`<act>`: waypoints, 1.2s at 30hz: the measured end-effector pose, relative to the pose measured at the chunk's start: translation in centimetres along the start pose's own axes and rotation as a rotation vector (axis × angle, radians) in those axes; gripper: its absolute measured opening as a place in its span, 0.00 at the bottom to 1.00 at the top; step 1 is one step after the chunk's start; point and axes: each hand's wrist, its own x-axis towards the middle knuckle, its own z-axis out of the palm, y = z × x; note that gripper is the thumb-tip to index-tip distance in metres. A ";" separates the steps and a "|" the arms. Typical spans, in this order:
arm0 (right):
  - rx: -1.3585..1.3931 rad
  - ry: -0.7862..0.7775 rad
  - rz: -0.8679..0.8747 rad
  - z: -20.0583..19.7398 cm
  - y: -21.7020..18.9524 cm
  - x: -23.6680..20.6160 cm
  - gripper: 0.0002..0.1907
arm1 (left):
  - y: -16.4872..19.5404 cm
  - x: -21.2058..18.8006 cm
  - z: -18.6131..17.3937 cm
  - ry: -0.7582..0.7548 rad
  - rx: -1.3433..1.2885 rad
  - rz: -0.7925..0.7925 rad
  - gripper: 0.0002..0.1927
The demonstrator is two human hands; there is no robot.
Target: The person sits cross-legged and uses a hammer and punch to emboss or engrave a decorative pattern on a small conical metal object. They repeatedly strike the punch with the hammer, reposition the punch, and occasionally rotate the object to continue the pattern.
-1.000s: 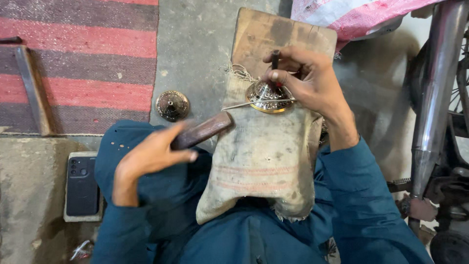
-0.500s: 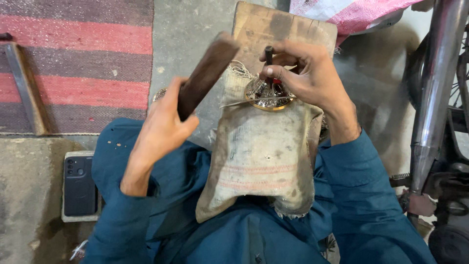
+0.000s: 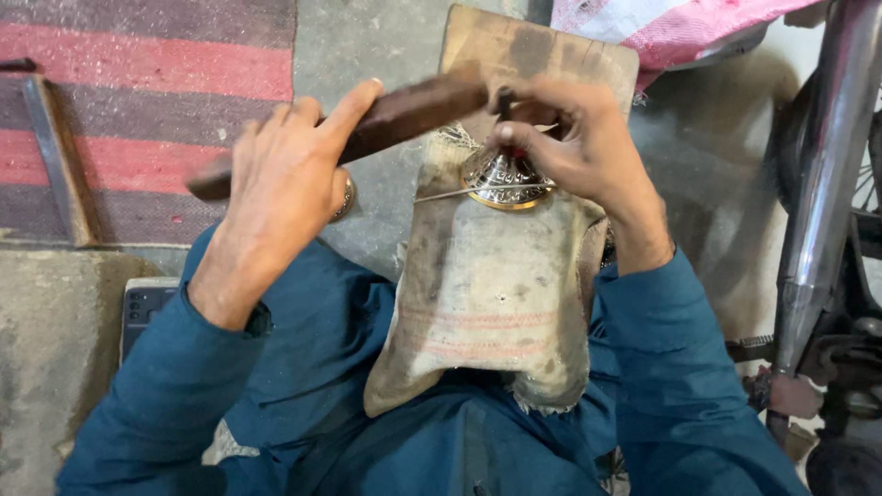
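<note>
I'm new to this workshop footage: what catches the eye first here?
The shiny patterned metal dome in the upper middle, resting on a sackcloth-covered board. The right hand steadies a thin dark tool on it, while the left hand swings a dark wooden block toward it.

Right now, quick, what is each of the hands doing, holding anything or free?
Left hand: closed around a dark wooden bar.
Right hand: closed on a thin dark tool set on the ornate metal piece.

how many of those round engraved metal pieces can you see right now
2: one round engraved metal piece on the sack-covered board under the right hand; another on the floor, mostly hidden behind the left hand.
</note>
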 end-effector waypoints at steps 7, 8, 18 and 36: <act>0.079 0.070 0.027 0.8 0.5 -0.7 0.14 | -0.2 0.5 0.1 0.016 -0.484 -0.064 0.40; 0.061 0.067 0.047 0.7 0.4 -0.7 0.14 | -0.1 0.7 0.1 0.015 -0.526 -0.090 0.39; 0.004 0.041 0.007 0.4 -0.1 -0.4 0.14 | 0.1 1.3 -0.9 0.061 -0.423 0.028 0.40; 0.098 0.018 0.048 0.2 0.1 -0.4 0.15 | 0.0 2.2 -0.2 0.162 -0.374 0.144 0.39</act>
